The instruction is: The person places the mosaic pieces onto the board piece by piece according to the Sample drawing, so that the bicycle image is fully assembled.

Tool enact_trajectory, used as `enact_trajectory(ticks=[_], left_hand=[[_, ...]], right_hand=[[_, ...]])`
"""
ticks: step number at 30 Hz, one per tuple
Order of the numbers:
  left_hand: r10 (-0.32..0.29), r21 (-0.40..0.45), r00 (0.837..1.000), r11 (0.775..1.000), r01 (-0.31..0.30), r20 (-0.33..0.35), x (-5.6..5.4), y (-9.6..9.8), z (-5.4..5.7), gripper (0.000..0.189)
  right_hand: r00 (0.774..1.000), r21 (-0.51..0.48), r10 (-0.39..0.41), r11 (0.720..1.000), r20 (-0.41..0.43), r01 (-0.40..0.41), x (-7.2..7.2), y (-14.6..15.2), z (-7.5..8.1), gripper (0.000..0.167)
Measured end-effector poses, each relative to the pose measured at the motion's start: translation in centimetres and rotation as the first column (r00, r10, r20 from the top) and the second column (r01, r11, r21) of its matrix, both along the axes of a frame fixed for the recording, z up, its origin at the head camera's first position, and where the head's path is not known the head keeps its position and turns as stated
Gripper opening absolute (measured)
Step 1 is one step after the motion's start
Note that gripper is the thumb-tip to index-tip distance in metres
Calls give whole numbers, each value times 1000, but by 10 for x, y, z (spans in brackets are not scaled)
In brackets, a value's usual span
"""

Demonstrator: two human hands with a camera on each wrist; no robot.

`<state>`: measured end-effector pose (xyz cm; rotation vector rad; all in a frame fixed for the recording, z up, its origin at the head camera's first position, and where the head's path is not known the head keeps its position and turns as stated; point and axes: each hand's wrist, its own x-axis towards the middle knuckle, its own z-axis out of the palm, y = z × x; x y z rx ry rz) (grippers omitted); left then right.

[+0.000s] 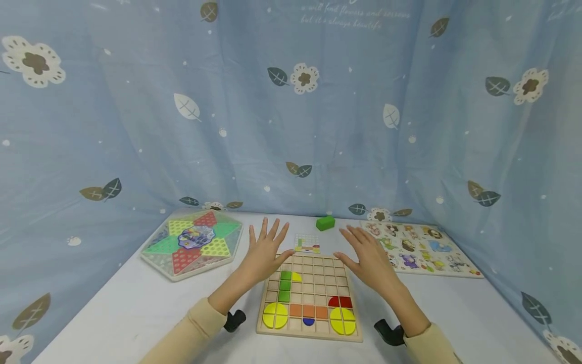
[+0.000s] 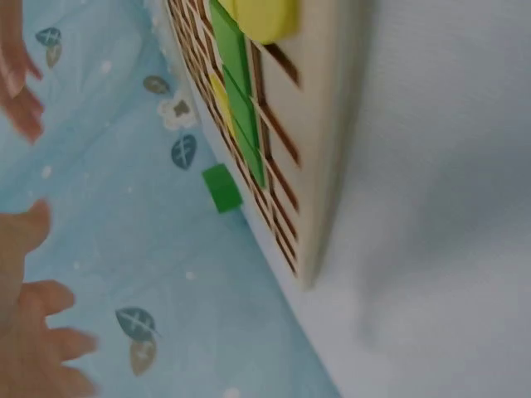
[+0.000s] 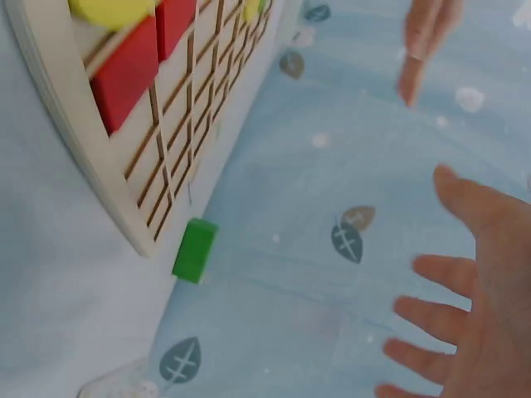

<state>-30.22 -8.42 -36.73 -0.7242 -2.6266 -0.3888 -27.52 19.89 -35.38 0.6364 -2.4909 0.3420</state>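
My left hand (image 1: 263,255) is raised over the left edge of a wooden grid board (image 1: 309,335), fingers spread and holding nothing. Above the board's right edge, my right hand (image 1: 370,260) has its fingers extended, also with nothing in them. Set in the board are green squares (image 1: 284,285), a small yellow piece (image 1: 296,277), orange squares (image 1: 308,312), a blue half-round piece (image 1: 308,321) and red pieces (image 1: 340,302). Yellow quarter pieces form two discs, a left disc (image 1: 275,315) and a right disc (image 1: 343,321). Behind the board lies a small pattern card (image 1: 307,241).
A green block (image 1: 325,223) stands at the back near the patterned curtain (image 1: 336,126). To the left lies a hexagonal Chinese checkers board (image 1: 193,242); to the right, an animal picture puzzle (image 1: 423,248). Black curved objects show beside the left forearm (image 1: 234,321) and right forearm (image 1: 390,332).
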Motion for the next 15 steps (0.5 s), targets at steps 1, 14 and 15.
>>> enact_trajectory(ticks=[1, 14, 15], left_hand=[[8, 0, 999, 1000, -8, -42, 0, 4, 0, 70], [104, -47, 991, 993, -108, -83, -2, 11, -4, 102], [105, -48, 991, 993, -109, -83, -2, 10, -4, 103]], right_hand=[[1000, 3, -20, 1000, 0, 20, -2, 0, 1, 68], [990, 105, -136, 986, 29, 132, -7, 0, -9, 119], [990, 108, -135, 986, 29, 131, -6, 0, -9, 120]])
